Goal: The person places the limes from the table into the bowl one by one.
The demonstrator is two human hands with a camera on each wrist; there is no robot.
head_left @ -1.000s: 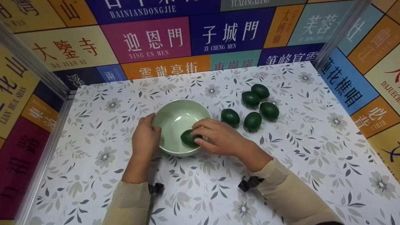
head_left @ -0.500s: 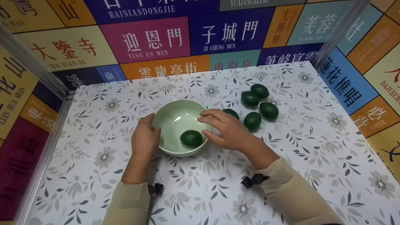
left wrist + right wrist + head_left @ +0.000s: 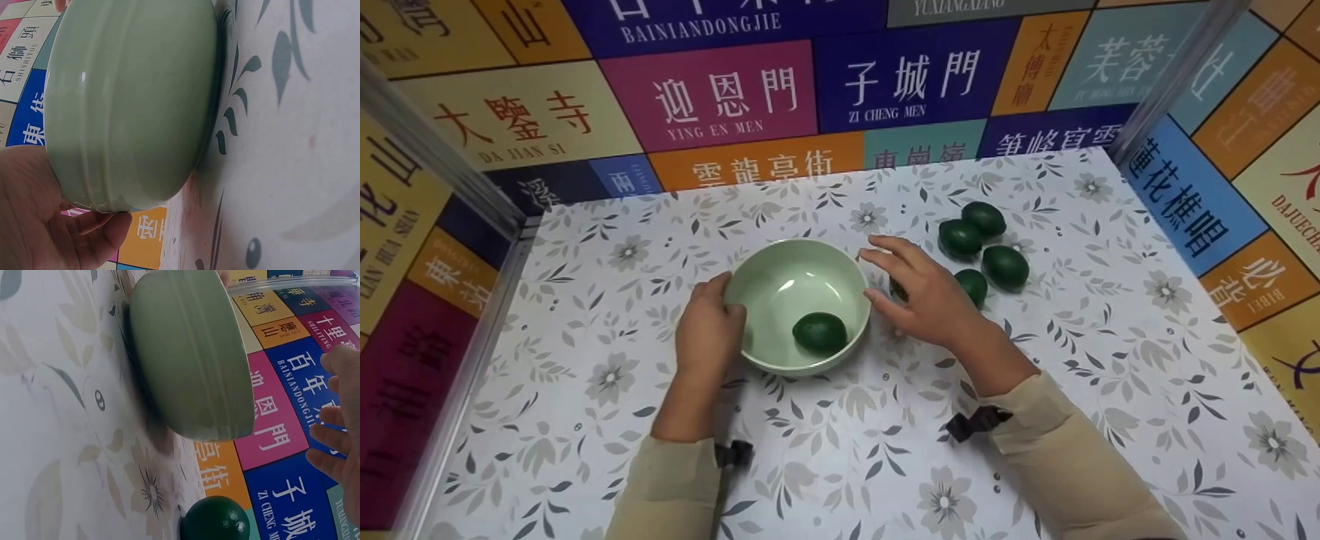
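Observation:
A pale green bowl stands on the table, and one dark green lime lies inside it near the right wall. My left hand grips the bowl's left rim, thumb over the edge. In the left wrist view the fingers of that hand curl under the bowl's outer wall. My right hand hovers just right of the bowl with fingers spread and holding nothing. It largely hides another lime beneath it. The right wrist view shows a lime beside the bowl, below the spread fingers.
Several more limes, such as the front right one, sit right of the bowl on the floral tabletop. Panels with coloured lettering rise behind and at both sides. Black wrist mounts hang by the sleeves.
My right hand has let go of the lime in the bowl, then moved up and right over the rim toward the limes outside. My left hand and the bowl have stayed put.

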